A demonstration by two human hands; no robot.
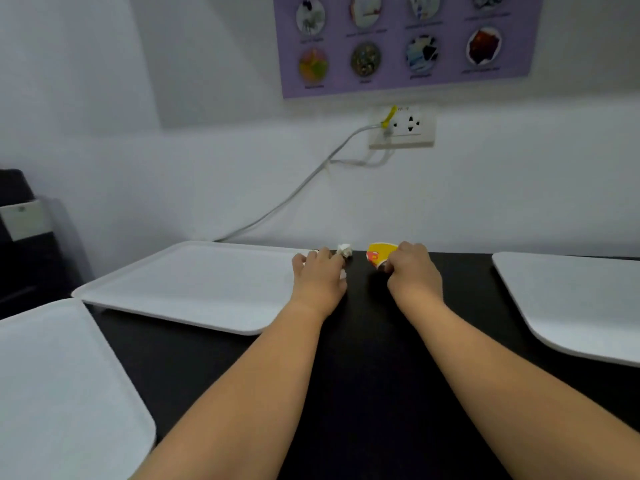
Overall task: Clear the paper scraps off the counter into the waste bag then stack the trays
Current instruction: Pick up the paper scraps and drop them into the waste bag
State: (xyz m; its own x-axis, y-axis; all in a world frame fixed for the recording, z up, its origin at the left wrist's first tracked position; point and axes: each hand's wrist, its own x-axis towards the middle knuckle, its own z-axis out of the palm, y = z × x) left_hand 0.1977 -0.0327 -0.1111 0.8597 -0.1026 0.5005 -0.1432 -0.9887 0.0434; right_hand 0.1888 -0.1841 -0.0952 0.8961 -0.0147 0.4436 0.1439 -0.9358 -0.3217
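Observation:
Both my arms reach across a black counter [367, 341] toward the wall. My right hand [412, 268] is closed on a yellow and red paper scrap [379, 253] at the counter's far edge. My left hand [320, 275] rests palm down with its fingertips touching a small crumpled white paper scrap [345, 250]; a bit of white shows under its thumb side. Three white trays lie flat: one far left of centre [194, 282], one at the near left [62, 386], one at the right [575, 306]. No waste bag is in view.
A white wall rises right behind the counter, with a power socket [403, 128] and a grey cable [294, 192] running down to the counter behind the middle tray. A purple poster [405, 39] hangs above. A dark appliance [20, 237] stands at the far left.

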